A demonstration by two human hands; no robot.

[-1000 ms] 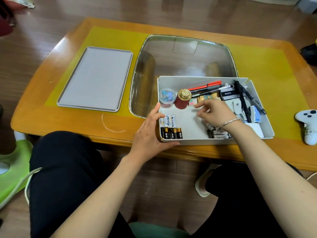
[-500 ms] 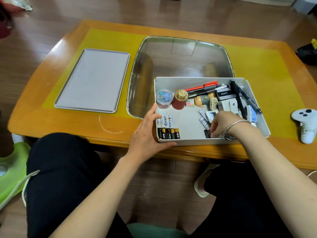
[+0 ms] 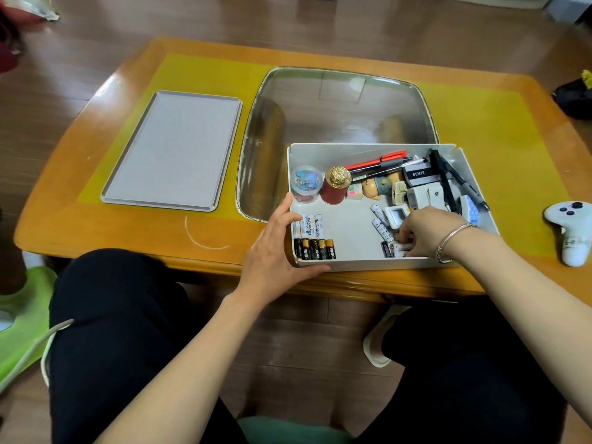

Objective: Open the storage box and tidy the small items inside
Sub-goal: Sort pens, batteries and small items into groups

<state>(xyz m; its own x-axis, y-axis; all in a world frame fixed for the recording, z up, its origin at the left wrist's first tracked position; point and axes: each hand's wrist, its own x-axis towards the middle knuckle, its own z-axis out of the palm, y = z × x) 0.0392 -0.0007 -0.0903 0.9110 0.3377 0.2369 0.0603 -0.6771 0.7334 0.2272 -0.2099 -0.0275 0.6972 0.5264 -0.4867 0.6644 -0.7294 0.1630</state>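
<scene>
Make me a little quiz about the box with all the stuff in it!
1. True or false: the lid lies on the table, left of the storage box.
2. Which hand grips the box's near-left corner: A) left hand B) right hand?
3. What lies lined up in the near-left corner?

Key: 1 true. 2 A. 3 the batteries.

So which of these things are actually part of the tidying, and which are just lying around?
Part of the job:
- storage box, steadied by the left hand
- loose batteries, some under the right hand
- lined-up batteries
- pens
- lid, set aside

Just lying about:
- white game controller
- table
</scene>
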